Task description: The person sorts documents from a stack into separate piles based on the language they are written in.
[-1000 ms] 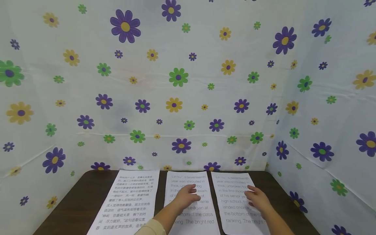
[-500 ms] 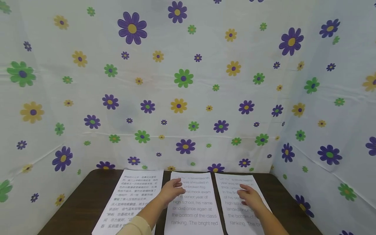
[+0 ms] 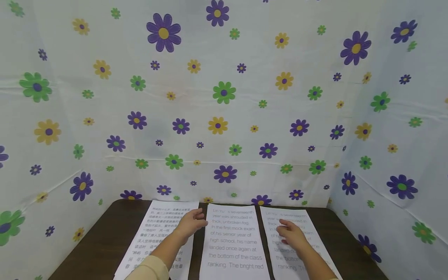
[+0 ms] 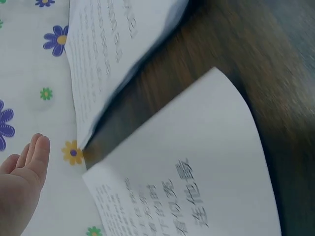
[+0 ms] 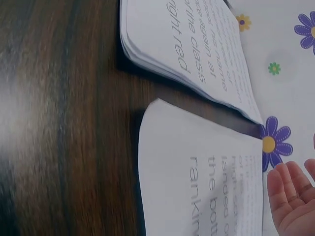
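Three printed white papers (image 3: pixel 233 243) lie side by side.

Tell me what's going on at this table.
Nothing is gripped right now. A person's left hand hovers over the right edge of the white Chinese-printed paper; the right hand hovers over the rightmost white English-printed paper. Between them, a white English-printed paper stack lies untouched on the dark brown wood-grain table.
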Motion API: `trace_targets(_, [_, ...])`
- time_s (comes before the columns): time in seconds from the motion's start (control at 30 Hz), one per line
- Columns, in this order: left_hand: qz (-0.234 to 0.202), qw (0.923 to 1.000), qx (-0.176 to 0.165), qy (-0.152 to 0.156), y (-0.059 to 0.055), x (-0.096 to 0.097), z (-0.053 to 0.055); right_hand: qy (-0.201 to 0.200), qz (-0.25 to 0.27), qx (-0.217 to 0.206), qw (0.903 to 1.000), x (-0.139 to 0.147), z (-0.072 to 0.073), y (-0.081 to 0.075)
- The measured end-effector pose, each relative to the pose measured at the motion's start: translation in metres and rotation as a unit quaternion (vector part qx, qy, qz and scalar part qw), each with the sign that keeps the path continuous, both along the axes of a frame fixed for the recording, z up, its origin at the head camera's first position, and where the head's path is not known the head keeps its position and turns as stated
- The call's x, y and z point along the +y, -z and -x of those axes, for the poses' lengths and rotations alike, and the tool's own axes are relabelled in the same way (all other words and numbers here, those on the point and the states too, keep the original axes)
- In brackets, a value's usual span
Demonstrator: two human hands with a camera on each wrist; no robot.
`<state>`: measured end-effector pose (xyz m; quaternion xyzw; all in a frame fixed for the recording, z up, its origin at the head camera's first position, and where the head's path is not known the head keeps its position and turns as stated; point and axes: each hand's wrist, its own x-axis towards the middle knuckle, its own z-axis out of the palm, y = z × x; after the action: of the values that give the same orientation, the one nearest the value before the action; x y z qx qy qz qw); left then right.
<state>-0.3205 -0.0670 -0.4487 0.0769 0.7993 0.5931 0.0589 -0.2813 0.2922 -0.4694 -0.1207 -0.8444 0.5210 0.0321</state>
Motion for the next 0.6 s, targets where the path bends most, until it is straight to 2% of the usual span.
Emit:
trace_targets(0.3, [0.003, 0.9995, -0.009, -0.032, 0.007, -0.011, 0.0, -0.01, 0.006, -0.002, 0.9999, -0.016, 0.004, 0.004])
trace_targets(0.6, [0.012, 0.9995, -0.021, -0.02, 0.019, -0.013, -0.004, -0.008, 0.006, -0.017, 0.9998, -0.025, 0.008, 0.011])
